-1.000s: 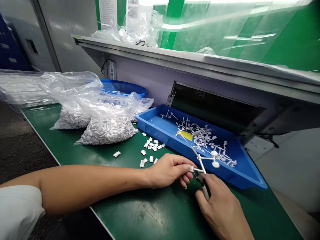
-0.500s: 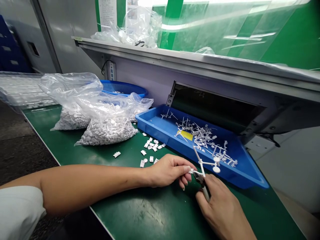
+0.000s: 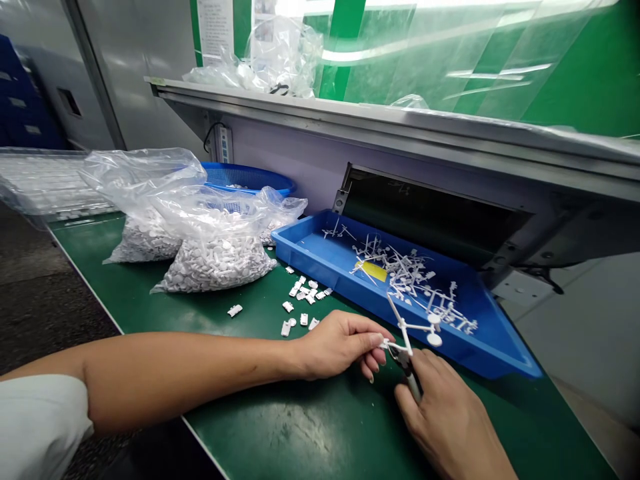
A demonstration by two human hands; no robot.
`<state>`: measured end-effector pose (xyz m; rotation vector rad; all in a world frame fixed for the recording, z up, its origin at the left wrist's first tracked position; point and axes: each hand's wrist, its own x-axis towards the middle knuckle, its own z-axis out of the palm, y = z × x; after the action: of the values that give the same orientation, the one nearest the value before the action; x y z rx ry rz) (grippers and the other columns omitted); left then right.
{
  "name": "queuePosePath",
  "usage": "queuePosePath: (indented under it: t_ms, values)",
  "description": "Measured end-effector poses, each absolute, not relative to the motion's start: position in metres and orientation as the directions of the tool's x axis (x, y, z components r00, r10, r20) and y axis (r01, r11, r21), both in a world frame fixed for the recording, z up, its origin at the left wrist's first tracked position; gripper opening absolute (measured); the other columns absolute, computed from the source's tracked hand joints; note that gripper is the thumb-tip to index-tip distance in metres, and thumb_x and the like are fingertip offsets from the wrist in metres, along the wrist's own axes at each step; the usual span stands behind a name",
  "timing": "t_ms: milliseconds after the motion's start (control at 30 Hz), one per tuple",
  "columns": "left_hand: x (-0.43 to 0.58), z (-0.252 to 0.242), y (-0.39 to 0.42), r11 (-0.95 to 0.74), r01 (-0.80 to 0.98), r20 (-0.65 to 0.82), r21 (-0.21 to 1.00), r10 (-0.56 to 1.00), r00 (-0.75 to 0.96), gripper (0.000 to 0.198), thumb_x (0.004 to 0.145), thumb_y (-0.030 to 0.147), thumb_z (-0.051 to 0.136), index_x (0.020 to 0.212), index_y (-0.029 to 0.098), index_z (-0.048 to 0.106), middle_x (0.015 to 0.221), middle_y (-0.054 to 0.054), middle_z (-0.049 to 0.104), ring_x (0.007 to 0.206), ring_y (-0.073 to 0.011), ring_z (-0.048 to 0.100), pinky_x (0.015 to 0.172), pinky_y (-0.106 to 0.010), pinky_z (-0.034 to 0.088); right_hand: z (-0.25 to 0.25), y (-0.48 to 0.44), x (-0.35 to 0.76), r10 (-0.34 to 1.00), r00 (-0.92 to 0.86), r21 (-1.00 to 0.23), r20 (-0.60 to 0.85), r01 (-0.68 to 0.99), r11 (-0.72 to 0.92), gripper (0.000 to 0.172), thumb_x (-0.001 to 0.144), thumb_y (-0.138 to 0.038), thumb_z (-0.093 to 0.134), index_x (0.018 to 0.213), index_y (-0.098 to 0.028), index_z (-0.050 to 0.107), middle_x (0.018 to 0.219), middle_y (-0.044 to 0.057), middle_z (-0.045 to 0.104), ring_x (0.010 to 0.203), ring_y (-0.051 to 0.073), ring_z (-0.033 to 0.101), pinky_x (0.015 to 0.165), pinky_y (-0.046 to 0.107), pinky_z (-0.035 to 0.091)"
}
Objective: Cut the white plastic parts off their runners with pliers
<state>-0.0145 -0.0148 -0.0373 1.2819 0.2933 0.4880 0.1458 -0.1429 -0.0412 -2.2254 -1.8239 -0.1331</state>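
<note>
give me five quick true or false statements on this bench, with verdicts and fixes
1. The left hand's grip pinches a branched white piece. True.
2. The right hand's grip is empty. False: it holds a hand tool.
3. A yellow piece lies in the blue tray. True.
4. The filled bags sit inside the tray. False: they rest on the green tabletop.
5. Small white parts lie loose on the tabletop. True.

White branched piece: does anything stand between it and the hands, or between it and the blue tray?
Nothing visible stands between: the left hand pinches one end of the white branched piece, and the right hand holds cutters close to it. Toward the blue tray, only its near wall could intervene.
</note>
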Motion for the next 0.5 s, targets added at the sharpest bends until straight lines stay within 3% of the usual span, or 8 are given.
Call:
queuePosePath:
  t_ms: [200,400,500]
  values:
    - [-0.018,-0.041,-0.013,0.136,-0.147,0.060,0.980,0.503,0.862,0.029,0.087,0.035,0.061,0.101,0.010,0.070,0.074,-0.004,0.063,0.060,-0.0101,0.060,0.059,-0.024,0.054,-0.044,-0.142,0.143,0.966,0.202,-0.214,0.159,0.963,-0.166,0.016,0.084,-0.027,0.041,0.093,-0.025,0.054,0.102,0.005,0.063,0.096,0.023,0.058,0.076,0.034,0.044]
    - [-0.014,-0.045,-0.014,0.124,-0.075,0.002,0.989,0.506,0.863,0.027,0.088,0.032,0.056,0.099,0.010,0.067,0.072,-0.003,0.061,0.057,-0.0098,0.058,0.057,-0.024,0.052,-0.033,-0.143,0.138,0.983,0.179,-0.407,-0.027,0.896,-0.174,0.016,0.088,-0.024,0.039,0.085,-0.026,0.054,0.081,-0.003,0.063,0.072,0.016,0.058,0.065,0.026,0.040]
    - [-0.012,-0.044,-0.011,0.016,-0.032,0.020,0.999,0.496,0.868,0.031,0.092,0.033,0.048,0.106,0.012,0.065,0.074,-0.003,0.061,0.058,-0.0109,0.058,0.058,-0.025,0.052,-0.031,-0.145,0.148,0.988,0.150,-0.404,-0.033,0.902,-0.150,0.015,0.087,-0.024,0.041,0.080,-0.025,0.054,0.077,-0.004,0.063,0.068,0.015,0.057,0.062,0.025,0.038]
